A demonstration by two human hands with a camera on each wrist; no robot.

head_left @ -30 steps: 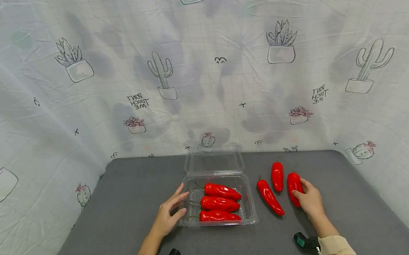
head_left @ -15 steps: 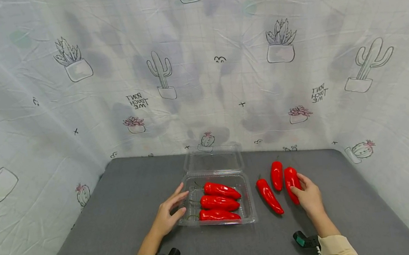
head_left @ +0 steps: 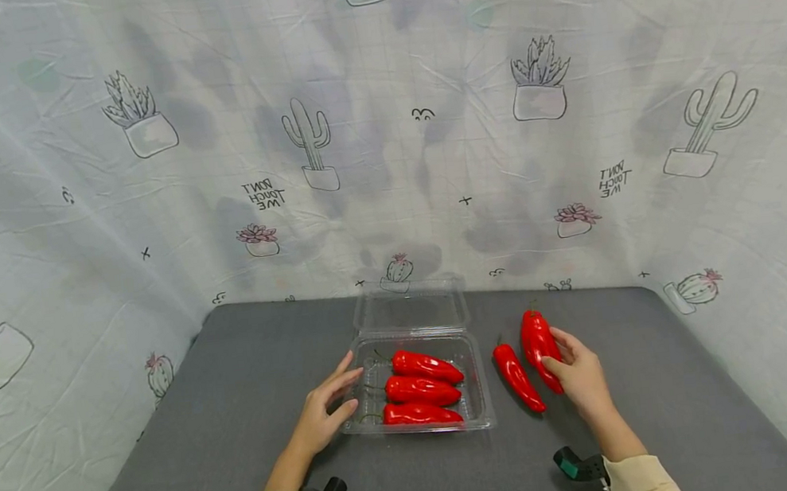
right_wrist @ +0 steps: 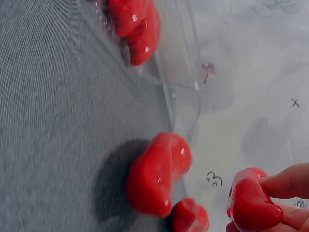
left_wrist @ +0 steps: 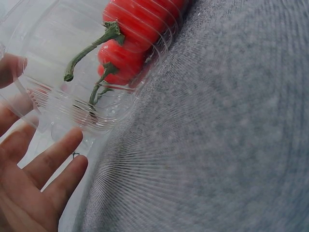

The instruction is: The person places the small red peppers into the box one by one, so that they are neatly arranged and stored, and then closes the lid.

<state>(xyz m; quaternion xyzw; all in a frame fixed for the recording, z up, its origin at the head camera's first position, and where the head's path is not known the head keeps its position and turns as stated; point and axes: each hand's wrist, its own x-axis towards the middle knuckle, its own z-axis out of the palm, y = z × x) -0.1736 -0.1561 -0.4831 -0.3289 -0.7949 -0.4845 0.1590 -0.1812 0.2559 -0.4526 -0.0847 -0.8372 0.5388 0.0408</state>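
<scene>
My right hand (head_left: 583,376) pinches a glossy red pepper (right_wrist: 251,205) between thumb and fingers, raised off the table in the right wrist view. In the head view it overlaps another red pepper, whose body shows low in the right wrist view as the farther pepper (right_wrist: 189,215). Just left of these lies a slimmer red pepper (head_left: 519,380) on the table. Three red peppers (head_left: 423,393) with green stems lie side by side in a clear plastic clamshell container (head_left: 483,396). At its left wall, my left hand (head_left: 320,420) holds its fingers spread and fairly straight, fingertips right at the rim.
The container's transparent lid (head_left: 410,308) stands open toward the back. A grey cloth surface (head_left: 225,423) covers the table. Behind it and at both sides hangs a white curtain (head_left: 396,197) printed with cacti.
My right hand has moved left and slightly away with the pepper, which now overlaps the pepper beside it. My left hand and the container have stayed put.
</scene>
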